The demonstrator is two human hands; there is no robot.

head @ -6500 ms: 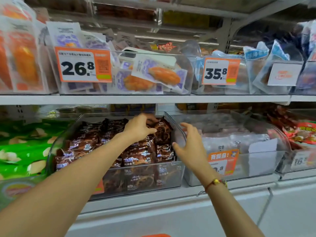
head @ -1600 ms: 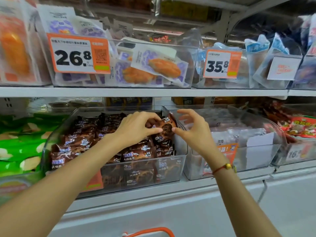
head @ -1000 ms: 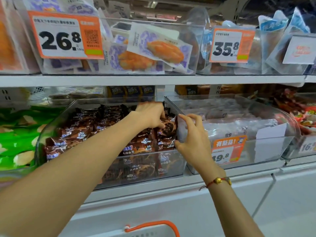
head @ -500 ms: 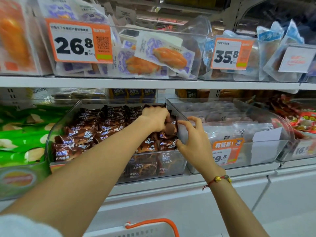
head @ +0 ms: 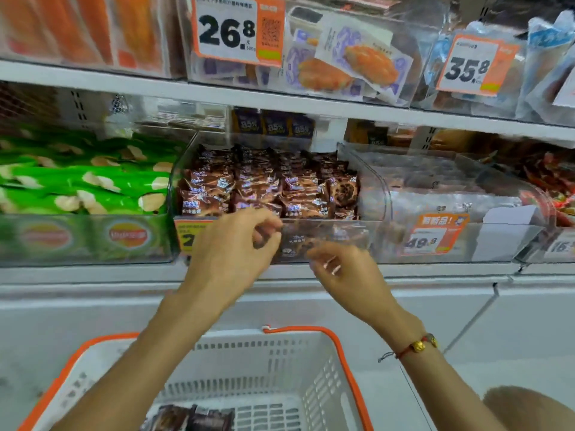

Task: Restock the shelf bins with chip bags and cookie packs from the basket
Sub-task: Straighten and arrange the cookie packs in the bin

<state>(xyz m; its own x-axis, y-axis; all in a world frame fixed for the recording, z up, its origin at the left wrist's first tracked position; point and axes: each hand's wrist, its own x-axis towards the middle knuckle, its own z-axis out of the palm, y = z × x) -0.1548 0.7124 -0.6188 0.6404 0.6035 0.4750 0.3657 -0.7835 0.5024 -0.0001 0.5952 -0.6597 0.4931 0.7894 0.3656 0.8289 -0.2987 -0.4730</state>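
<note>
Right now both hands hang in front of the clear bin [head: 367, 241]: left hand [head: 231, 253] & right hand [head: 345, 276] close together, fingers loosely curled, seemingly holding nothing, tho motion blur makes that unsure. Cookie packs [head: 267, 188] fill the bin in neat rows, faces fwd so labels read. More packs [head: 189, 418] wait in the basket [head: 351, 371] directly below, handy for the next grab. Green chip bags [head: 81, 178] fill the neighbouring bin.

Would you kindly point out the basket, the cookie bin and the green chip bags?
basket [head: 348, 362], head view, orange right rim.
cookie bin [head: 342, 241], head view, clear front wall.
green chip bags [head: 77, 178], head view, middle of the stack.
</note>
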